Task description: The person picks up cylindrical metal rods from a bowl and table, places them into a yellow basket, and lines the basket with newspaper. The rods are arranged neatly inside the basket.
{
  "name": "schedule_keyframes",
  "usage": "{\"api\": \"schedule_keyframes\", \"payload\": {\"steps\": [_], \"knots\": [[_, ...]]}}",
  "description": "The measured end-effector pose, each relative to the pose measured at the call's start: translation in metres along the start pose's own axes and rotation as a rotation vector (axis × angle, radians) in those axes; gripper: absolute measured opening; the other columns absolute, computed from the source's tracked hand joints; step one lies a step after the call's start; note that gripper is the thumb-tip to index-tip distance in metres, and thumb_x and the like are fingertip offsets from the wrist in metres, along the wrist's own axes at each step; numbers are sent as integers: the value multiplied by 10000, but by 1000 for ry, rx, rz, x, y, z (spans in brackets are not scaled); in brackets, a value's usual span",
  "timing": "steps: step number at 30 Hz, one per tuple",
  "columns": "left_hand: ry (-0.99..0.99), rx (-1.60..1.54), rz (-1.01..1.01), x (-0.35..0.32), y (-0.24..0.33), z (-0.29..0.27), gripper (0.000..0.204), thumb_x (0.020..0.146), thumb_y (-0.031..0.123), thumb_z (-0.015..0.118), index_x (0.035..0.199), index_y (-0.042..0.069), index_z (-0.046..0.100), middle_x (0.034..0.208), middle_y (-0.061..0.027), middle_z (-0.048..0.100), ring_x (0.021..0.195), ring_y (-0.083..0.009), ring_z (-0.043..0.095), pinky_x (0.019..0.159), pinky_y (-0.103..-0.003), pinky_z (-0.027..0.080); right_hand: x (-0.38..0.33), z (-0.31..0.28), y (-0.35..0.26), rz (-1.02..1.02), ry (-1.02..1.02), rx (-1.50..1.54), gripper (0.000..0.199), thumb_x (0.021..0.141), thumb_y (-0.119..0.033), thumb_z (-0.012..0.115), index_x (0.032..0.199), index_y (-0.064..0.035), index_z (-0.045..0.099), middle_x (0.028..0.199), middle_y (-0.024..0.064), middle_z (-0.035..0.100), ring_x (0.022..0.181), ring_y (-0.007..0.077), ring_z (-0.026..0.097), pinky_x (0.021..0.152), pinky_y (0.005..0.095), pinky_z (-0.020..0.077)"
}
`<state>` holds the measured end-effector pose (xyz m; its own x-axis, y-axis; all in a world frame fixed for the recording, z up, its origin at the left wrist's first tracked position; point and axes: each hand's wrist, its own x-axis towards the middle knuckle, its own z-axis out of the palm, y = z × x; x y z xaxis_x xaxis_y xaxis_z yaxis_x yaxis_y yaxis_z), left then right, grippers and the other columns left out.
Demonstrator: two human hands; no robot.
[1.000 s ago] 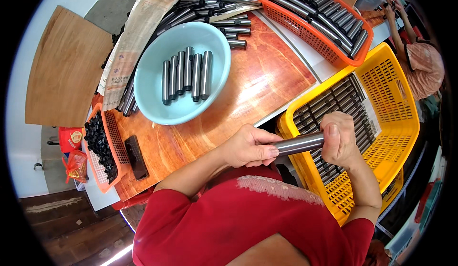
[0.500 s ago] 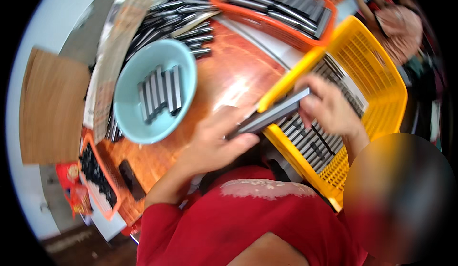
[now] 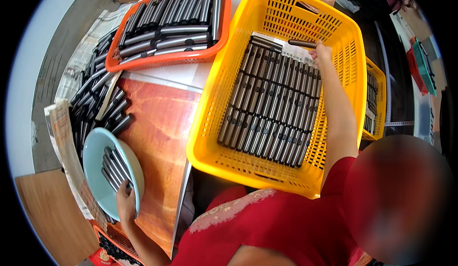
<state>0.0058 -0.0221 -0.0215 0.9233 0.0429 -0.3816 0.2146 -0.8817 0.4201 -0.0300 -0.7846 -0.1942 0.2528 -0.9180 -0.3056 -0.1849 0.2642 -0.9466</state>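
Observation:
My right hand [image 3: 322, 54] reaches to the far end of a yellow plastic basket [image 3: 224, 161] and holds a dark metal tube [image 3: 300, 43] above the rows of tubes [image 3: 272, 104] laid inside it. My left hand [image 3: 125, 203] rests at the near rim of a light blue bowl [image 3: 93, 170], its fingers on the several dark tubes [image 3: 114, 168] lying in the bowl. The bowl sits at the left on a wooden table [image 3: 157, 137].
An orange basket [image 3: 167, 58] full of dark tubes stands at the back. A loose heap of tubes [image 3: 98, 101] lies on newspaper at the left. A second yellow basket [image 3: 374, 104] is to the right. A small orange tray [image 3: 112, 244] of dark parts is near my left elbow.
Both hands held one tube in front of my chest. They have since parted: the right hand carried the tube to the basket's far end, and the left hand went to the blue bowl.

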Motion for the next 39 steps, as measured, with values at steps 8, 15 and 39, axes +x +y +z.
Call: {"api": "schedule_keyframes", "payload": {"steps": [8, 15, 39], "knots": [[102, 88, 55, 18, 6, 12, 293, 810, 156, 625, 963, -73, 525, 784, -90, 585, 721, -154, 531, 654, -297, 445, 33, 34, 65, 234, 89, 224, 218, 937, -210, 460, 1045, -21, 463, 718, 147, 545, 536, 229, 589, 379, 277, 388], [75, -159, 15, 17, 10, 20, 166, 802, 53, 578, 929, -30, 513, 799, -50, 557, 704, -106, 498, 609, -251, 419, 61, 70, 93, 210, 201, -180, 105, 826, -81, 571, 869, -30, 490, 686, 83, 494, 464, 129, 384, 361, 303, 279], [21, -1100, 190, -41, -17, -30, 362, 766, 248, 561, 981, -41, 521, 755, -149, 589, 584, -198, 537, 484, -271, 436, -158, 109, -78, -696, -437, -173, 272, 904, -126, 468, 1060, 59, 592, 884, 128, 675, 827, 184, 638, 746, 285, 496]]}}
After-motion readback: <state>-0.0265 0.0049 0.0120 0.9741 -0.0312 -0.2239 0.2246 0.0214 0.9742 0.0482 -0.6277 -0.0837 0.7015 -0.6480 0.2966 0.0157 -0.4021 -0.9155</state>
